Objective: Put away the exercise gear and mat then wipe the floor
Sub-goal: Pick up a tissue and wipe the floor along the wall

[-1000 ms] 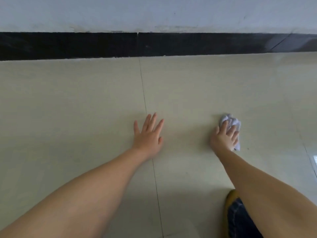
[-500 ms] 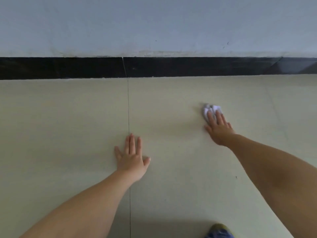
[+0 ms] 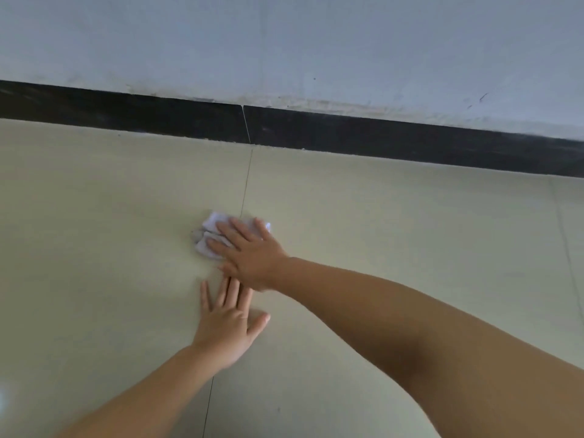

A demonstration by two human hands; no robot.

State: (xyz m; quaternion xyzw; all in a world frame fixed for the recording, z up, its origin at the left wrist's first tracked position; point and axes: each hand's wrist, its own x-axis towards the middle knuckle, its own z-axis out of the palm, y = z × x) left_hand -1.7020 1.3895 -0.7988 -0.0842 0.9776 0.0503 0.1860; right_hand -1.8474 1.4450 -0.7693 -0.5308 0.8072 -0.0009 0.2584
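A crumpled white cloth (image 3: 211,230) lies on the beige tiled floor (image 3: 94,248), across a tile joint. My right hand (image 3: 252,254) presses flat on the cloth with straight fingers and covers most of it. My left hand (image 3: 229,324) rests flat on the floor just below the right hand, fingers spread, its fingertips partly hidden under the right hand.
A black skirting board (image 3: 379,137) runs along the foot of a pale grey wall (image 3: 284,42) a short way beyond the cloth. Bare tiles stretch to both sides of the hands.
My right hand has slid the cloth leftward across the floor, from the right side to just above my left hand. The left hand stays planted on the floor. The view has tilted.
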